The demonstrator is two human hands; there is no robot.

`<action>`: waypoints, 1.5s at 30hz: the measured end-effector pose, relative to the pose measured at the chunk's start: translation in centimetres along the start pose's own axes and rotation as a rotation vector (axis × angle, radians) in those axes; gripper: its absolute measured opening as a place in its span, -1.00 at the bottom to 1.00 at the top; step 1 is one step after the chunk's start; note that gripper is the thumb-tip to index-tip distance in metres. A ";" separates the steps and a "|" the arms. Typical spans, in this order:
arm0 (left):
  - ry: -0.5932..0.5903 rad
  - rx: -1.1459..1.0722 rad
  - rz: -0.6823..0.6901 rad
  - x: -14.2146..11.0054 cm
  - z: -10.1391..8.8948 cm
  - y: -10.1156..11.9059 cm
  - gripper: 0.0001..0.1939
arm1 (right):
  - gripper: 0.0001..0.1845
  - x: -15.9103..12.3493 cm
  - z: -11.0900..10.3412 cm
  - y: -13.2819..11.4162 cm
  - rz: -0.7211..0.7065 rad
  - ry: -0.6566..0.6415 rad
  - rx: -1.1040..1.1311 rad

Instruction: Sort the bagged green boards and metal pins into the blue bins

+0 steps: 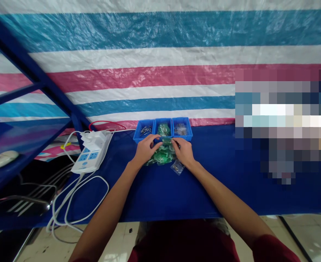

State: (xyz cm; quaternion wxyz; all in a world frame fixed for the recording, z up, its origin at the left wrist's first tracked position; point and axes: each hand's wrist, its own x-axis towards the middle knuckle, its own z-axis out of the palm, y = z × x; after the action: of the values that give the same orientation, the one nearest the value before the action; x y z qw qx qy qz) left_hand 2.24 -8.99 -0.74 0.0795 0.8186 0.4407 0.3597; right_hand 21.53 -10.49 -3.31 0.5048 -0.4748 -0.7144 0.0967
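Note:
In front of the blue bins, my left hand [146, 148] is curled, its thumb and index finger at the left edge of a small clear green-tinted plastic bag [166, 140]. My right hand [184, 150] pinches the bag's right edge. Beneath both hands lies a pile of similar green bags [162, 157] with small pale pieces inside. A small clear bag [177, 167] with brass-coloured bits rests below my right hand. Behind stand three blue bins: the left bin [135, 135] has metal pins or screws, the middle bin [163, 119] green bags, the right bin [189, 133] clear bags.
A white power strip [87, 160] with plugs and looped white cables [67, 203] lies on the left of the blue table [160, 202]. A blue metal frame [37, 78] rises at the left. A striped tarp [149, 32] hangs behind. The right side is pixelated.

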 end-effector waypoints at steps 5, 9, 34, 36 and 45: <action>-0.041 -0.183 -0.121 0.1 0.3 0.8 -0.65 | -0.74 0.2 -0.5 -0.8 -0.001 0.005 0.175; -0.061 -0.325 -0.137 0.0 0.8 0.7 -0.59 | -0.76 0.2 -0.6 -1.0 -0.015 0.019 0.218; -0.084 -0.524 -0.308 0.3 0.2 1.8 -0.54 | -0.67 0.1 -0.9 -1.2 -0.121 -0.044 0.177; -0.084 -0.550 -0.342 0.3 0.3 1.7 -0.52 | -0.71 0.1 -0.8 -1.1 -0.117 -0.043 0.154; 0.026 -0.447 -0.110 0.2 -0.1 1.5 -0.61 | -0.79 0.1 -0.5 -0.7 -0.140 0.022 0.102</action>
State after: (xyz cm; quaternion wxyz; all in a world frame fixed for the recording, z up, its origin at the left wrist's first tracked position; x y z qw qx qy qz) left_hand 3.22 -9.79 0.15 0.2729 0.7507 0.3949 0.4540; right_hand 21.52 -10.98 -2.53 0.5417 -0.3985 -0.7344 0.0920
